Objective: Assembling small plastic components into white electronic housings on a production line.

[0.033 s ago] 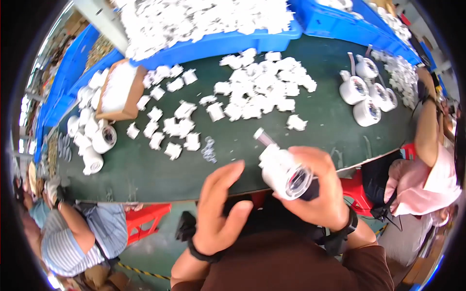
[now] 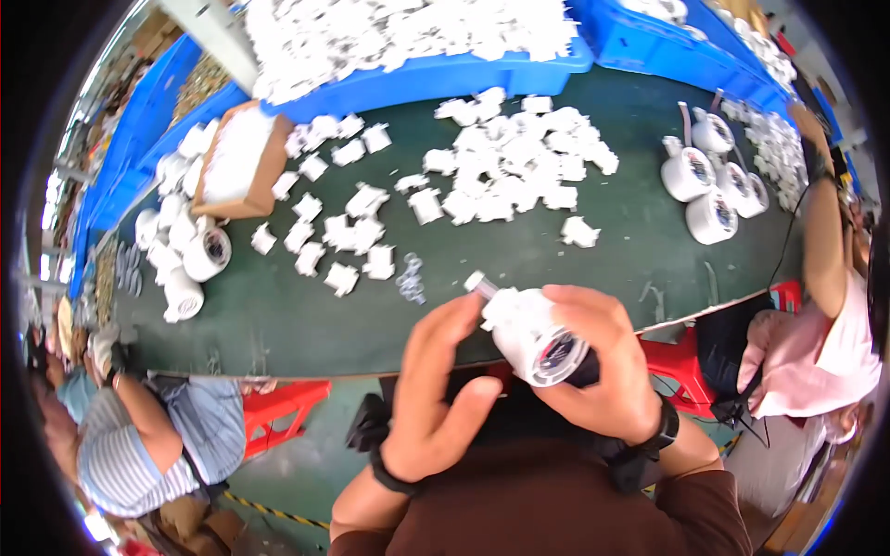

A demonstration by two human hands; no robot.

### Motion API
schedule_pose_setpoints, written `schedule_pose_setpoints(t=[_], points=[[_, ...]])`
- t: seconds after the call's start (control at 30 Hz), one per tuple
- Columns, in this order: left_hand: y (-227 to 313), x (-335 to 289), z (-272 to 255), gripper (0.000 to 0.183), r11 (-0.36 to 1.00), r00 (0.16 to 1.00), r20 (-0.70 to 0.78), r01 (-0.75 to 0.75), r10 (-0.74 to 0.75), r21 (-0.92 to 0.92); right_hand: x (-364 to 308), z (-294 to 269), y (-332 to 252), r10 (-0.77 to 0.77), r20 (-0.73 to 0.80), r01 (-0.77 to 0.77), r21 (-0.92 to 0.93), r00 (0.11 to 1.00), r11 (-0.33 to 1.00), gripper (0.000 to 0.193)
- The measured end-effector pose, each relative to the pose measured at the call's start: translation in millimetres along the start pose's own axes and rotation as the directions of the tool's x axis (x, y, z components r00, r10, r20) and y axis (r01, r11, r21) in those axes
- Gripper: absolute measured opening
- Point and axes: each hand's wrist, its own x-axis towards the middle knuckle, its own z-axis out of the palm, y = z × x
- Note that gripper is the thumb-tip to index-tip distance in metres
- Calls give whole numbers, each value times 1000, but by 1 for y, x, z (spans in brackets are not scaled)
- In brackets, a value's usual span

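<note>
Your right hand (image 2: 616,375) is curled around a white cylindrical part (image 2: 521,341), thumb on the near side and fingers over the far side. The part sits tilted between your two hands, its round open end turned toward you and your right palm, with dark and reddish details inside. A short flat strip (image 2: 477,283) sticks out from its other end, toward your left fingertips. Your left hand (image 2: 428,408) has nothing in its grip: thumb and fingers stand wide apart beside the part, and you cannot tell whether the fingertips touch the strip. Each of your wrists wears a black band.

Just beyond your left hand, small clear rings (image 2: 410,278) lie on the dark green table (image 2: 324,338). Past them are loose white pieces (image 2: 366,199). Straight ahead of your right hand lies one single white piece (image 2: 580,232), and behind it a broad heap of similar pieces (image 2: 519,167).

Farther to the right of your right hand stands a group of white cylinders (image 2: 712,221). Well out to the left of your left hand, more white cylinders (image 2: 206,255) are clustered beside a brown carton (image 2: 264,171). Farthest ahead of both hands, a blue bin (image 2: 445,82) is piled with white parts (image 2: 408,37).
</note>
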Motion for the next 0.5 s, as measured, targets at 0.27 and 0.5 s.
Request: schedule_pose_setpoints(t=[0.27,0.5], points=[[-7,-4,1,34,986,966,-252,95,-58,135,15,36,-4,13,193,-75,317,981,946,55],[-1,4,3,39,850,989,-136,24,56,526,46,24,-11,272,341,-426,557,900,713,24]])
